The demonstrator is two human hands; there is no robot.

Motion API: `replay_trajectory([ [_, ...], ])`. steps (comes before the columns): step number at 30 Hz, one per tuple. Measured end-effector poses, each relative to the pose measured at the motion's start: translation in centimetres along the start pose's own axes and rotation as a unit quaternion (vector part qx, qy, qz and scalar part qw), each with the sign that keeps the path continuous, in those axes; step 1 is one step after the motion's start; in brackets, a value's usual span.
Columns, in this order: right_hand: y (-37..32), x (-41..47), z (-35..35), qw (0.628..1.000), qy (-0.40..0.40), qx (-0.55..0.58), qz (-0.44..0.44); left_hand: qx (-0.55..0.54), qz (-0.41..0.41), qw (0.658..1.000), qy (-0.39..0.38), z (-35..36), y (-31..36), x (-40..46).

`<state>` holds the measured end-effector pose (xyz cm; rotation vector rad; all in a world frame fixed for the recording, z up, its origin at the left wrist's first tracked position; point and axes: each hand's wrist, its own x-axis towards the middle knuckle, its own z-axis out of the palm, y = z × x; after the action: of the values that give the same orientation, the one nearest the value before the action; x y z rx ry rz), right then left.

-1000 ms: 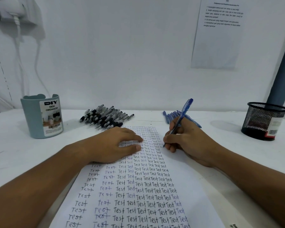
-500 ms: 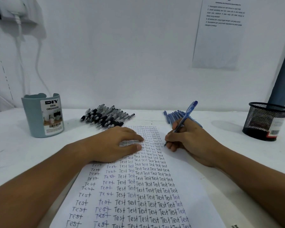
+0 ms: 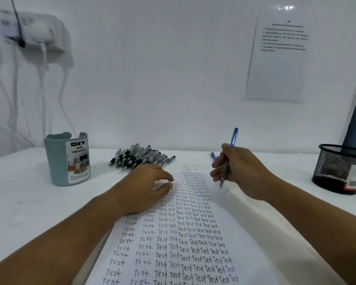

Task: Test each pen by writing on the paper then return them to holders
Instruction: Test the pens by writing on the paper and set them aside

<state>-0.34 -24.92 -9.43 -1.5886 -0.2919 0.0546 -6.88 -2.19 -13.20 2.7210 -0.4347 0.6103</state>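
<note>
My right hand (image 3: 237, 171) pinches blue pen (image 3: 230, 153), tip just above paper (image 3: 251, 233); left hand (image 3: 146, 186) flat, pressing sheet. Columns of "Test" nearly full; black pens (image 3: 140, 158) piled loose, both holders look empty

Black wire-mesh metal holder (image 3: 337, 169); matt plastic organizer (image 3: 67, 159); translucent blue plastic pen (image 3: 231, 149).

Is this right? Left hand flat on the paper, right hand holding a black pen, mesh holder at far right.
Not quite. The head view shows the right hand gripping a blue pen, not a black one. The rest stands: the left hand lies flat on the paper, and the mesh holder is at far right.
</note>
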Motion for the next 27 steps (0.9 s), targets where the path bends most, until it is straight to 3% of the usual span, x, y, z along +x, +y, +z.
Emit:
replay_trajectory([
  [5, 0.4, 1.8, 0.2, 0.998, 0.053, 0.011, 0.019, 0.000, -0.021, 1.000, 0.010, 0.0, -0.7, -0.1],
  [12, 1.2, 2.2, -0.9, 0.996, 0.082, -0.014, -0.028, -0.006, -0.010, 1.000, -0.004, 0.2, -0.7, 0.3],
  [15, 0.6, 3.2, -1.8, 0.984, 0.114, -0.129, -0.035, 0.000, 0.004, 1.000, -0.010, 0.3, -0.8, 0.3],
  [17, 0.2, 4.0, -2.5, 0.948, 0.128, -0.287, -0.050, -0.001, 0.006, 1.000, -0.011, 0.3, -0.9, 0.4],
  [20, 0.1, 4.9, -2.3, 0.830, 0.107, -0.543, -0.070, -0.012, 0.016, 0.999, -0.040, 0.5, -1.0, 0.4],
  [22, 0.5, 5.6, -2.0, 0.787, 0.110, -0.599, -0.097, -0.008, 0.025, 0.998, -0.061, 0.7, -1.0, 0.4],
  [27, 3.7, 8.3, -2.6, 0.757, 0.155, -0.618, -0.145, -0.003, 0.033, 0.999, -0.024, 0.7, -1.3, 0.7],
])
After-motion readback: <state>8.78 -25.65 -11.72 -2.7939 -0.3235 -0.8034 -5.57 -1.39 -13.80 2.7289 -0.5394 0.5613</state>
